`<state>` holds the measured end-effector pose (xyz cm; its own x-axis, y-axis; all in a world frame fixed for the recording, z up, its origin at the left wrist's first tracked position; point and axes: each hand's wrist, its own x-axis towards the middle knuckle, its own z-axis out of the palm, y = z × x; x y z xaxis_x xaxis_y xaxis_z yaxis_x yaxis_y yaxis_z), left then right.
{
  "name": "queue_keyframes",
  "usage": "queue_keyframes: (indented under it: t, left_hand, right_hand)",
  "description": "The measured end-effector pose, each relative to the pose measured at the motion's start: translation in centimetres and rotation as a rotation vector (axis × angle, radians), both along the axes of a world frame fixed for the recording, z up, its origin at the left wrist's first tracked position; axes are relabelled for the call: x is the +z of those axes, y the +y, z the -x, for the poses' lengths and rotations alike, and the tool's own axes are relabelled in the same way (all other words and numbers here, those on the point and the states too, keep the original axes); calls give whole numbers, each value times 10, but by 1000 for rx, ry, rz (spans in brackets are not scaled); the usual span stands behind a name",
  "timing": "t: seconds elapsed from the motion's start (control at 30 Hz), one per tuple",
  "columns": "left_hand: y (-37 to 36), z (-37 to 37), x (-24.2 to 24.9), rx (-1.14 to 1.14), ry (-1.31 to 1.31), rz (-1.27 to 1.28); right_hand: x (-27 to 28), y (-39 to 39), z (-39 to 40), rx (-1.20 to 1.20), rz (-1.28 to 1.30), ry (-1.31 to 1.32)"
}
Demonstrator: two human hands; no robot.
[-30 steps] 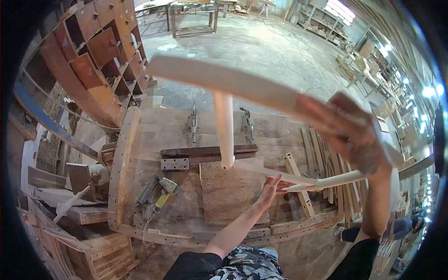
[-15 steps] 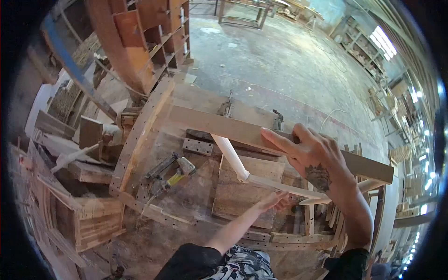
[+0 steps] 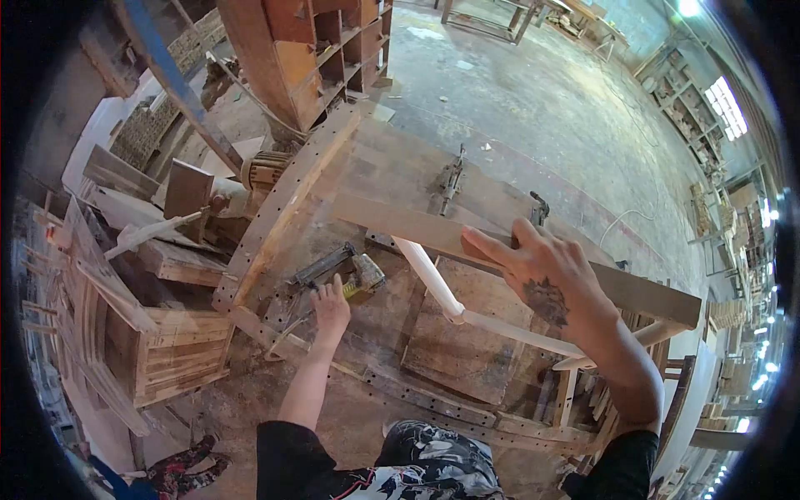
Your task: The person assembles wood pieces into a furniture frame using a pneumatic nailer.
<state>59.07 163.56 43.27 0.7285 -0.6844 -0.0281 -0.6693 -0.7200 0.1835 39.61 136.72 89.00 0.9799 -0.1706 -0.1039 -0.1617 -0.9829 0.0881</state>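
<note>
My left hand point(image 3: 331, 308) reaches over the table with its fingers apart, right at the yellow-marked handle of a nail gun point(image 3: 367, 270) that lies on its side. My right hand point(image 3: 546, 271) grips the top edge of a long wooden board point(image 3: 642, 295), thumb along the near side and fingers over the far side. Pale wooden legs point(image 3: 429, 279) joined by a curved rail point(image 3: 521, 333) extend from the board toward me. The board stands on edge across the workbench point(image 3: 292, 208).
Two metal clamps point(image 3: 451, 179) sit beyond the board. A motor point(image 3: 265, 169) stands at the bench's left end, near a wooden crate point(image 3: 183, 354) and stacked offcuts. Behind is a brown cubbyhole cabinet point(image 3: 333, 50). Part of another person's patterned clothing point(image 3: 187, 467) shows at lower left.
My left hand has moved left, from beside the curved rail to the nail gun. My right hand keeps its hold on the board. The view has shifted to the left.
</note>
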Motion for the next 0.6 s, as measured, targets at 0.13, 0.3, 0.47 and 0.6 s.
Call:
queue_keyframes:
  t: [0.13, 0.3, 0.47, 0.6]
  left_hand:
    - [-24, -17, -20, 39, 200, -24]
    - [-46, -38, 75, -38, 238, 49]
    - [-36, -61, 240, 199, 1003, 481]
    - [-31, -65, 367, -41, 806, 911]
  right_hand:
    - [11, 4, 14, -67, 2, 42]
    - [39, 3, 52, -90, 128, -79]
    - [72, -13, 110, -165, 81, -185]
    - [94, -34, 163, -239, 88, -267]
